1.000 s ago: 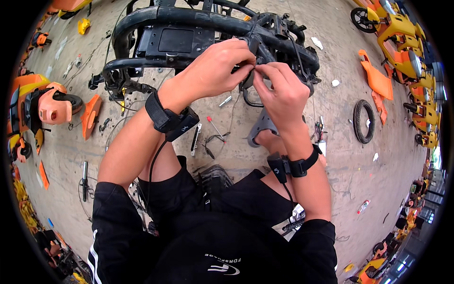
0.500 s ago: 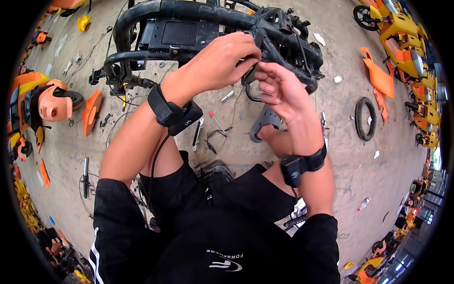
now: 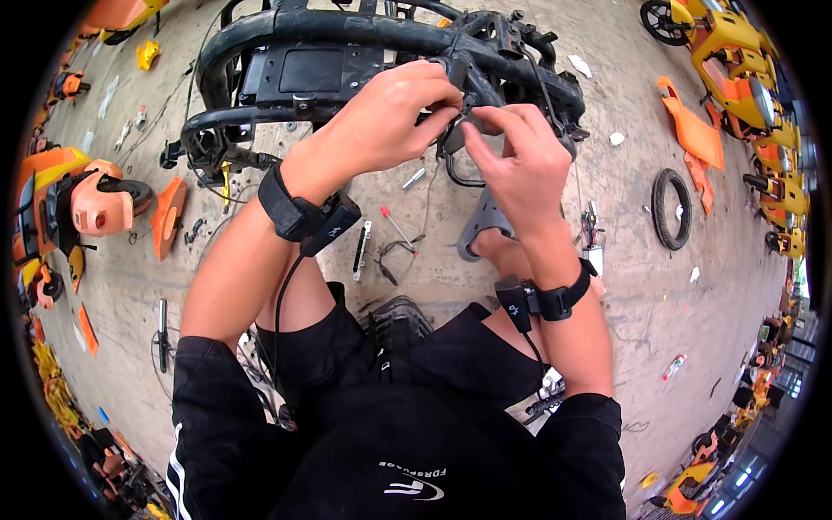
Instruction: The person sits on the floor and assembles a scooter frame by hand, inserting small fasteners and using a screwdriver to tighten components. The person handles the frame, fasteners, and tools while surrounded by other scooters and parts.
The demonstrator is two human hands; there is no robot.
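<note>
A black tubular scooter frame [image 3: 364, 33] lies across the floor in front of me. My left hand [image 3: 394, 113] reaches over its near side tube, thumb and fingertips pinched close to a bracket. Just to the right, my right hand [image 3: 527, 160] has its thumb and index finger pinched together, its back partly toward me. Between the two sets of fingertips something small and thin shows, too small to name. Both hands are almost touching, right at the frame's near edge. A dark rectangular panel [image 3: 312, 71] sits inside the frame to the left.
On the concrete lie a red-handled screwdriver [image 3: 399, 227], a socket-like metal piece [image 3: 414, 178], a thin black cable [image 3: 390, 260] and a black tyre [image 3: 672, 210]. Orange panels [image 3: 693, 130] lie to the right. Yellow scooters [image 3: 737, 61] line the right side; an orange one [image 3: 100, 199] stands left.
My right hand has turned over, from palm and curled fingers showing to its back showing, with thumb and index finger pinching. My left hand stays pinched by the bracket; the view has shifted slightly.
</note>
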